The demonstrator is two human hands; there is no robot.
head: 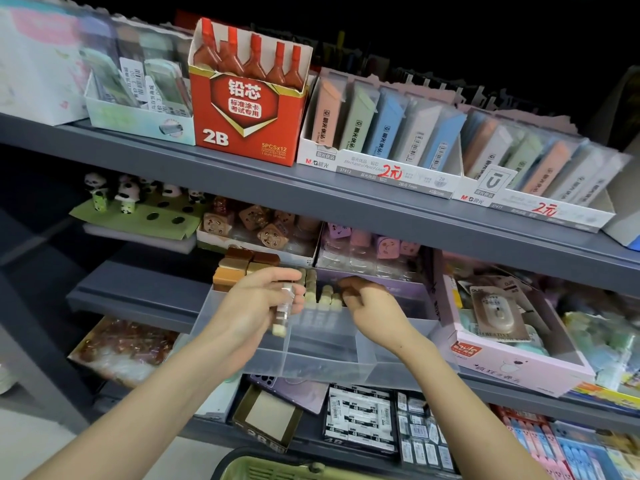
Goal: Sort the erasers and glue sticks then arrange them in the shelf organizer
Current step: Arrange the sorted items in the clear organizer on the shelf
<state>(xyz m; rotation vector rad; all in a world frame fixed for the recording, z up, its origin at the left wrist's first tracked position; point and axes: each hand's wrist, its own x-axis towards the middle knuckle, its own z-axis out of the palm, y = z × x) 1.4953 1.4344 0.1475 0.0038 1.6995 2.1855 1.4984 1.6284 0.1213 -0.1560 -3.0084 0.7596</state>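
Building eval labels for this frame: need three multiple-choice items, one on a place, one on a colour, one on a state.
1. Where does the red 2B box stand?
A. on the upper shelf
B. on the bottom shelf
C. on the floor

2. What colour are the tops of the sticks standing in the clear organizer?
A. blue
B. cream
C. black

3. What is the left hand doing?
A. lying flat on a shelf
B. hanging empty
C. holding a small stick

Key:
1 A, the box stands on the upper shelf among the display boxes.
2 B, pale cream tops show above the organizer's wall.
3 C, its fingers curl round the small stick over the organizer.
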